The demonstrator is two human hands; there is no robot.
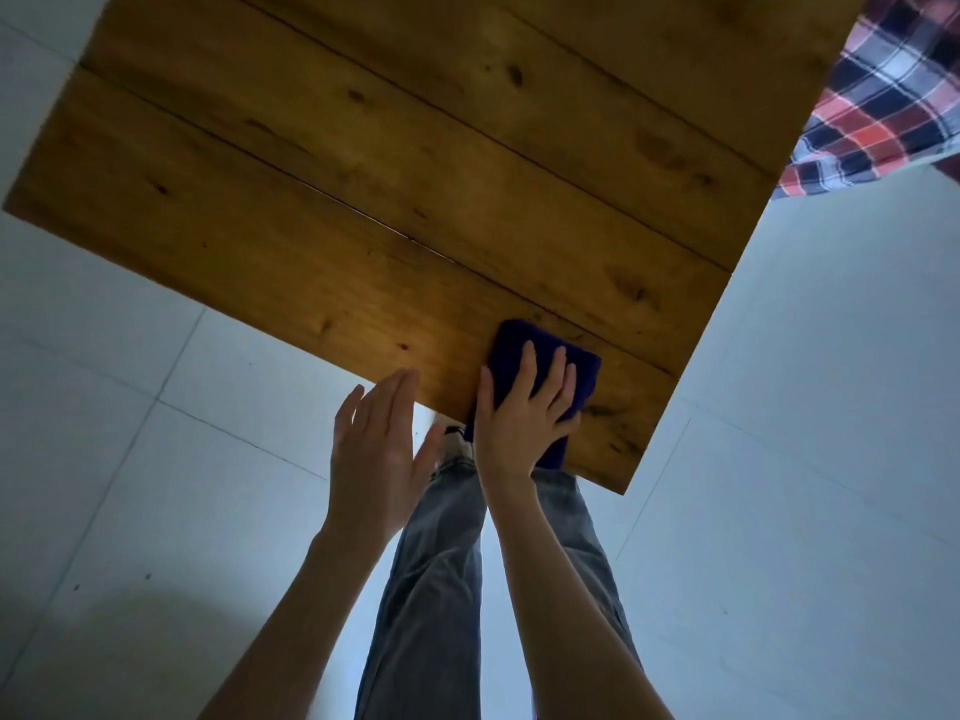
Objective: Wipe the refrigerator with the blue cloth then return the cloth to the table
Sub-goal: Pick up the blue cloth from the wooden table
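Gripping blue cloth (514, 337) at five-o'clock edge of counter (363, 200), right hand (519, 428) fingers curled over it, left hand (374, 449) fingers apart at nine o'clock; pickup or return unclear, so lifting or releasing next.

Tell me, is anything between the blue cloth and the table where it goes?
Nothing visible. The dark blue folded cloth already lies on the brown wooden plank table at its near edge, held by the right hand.
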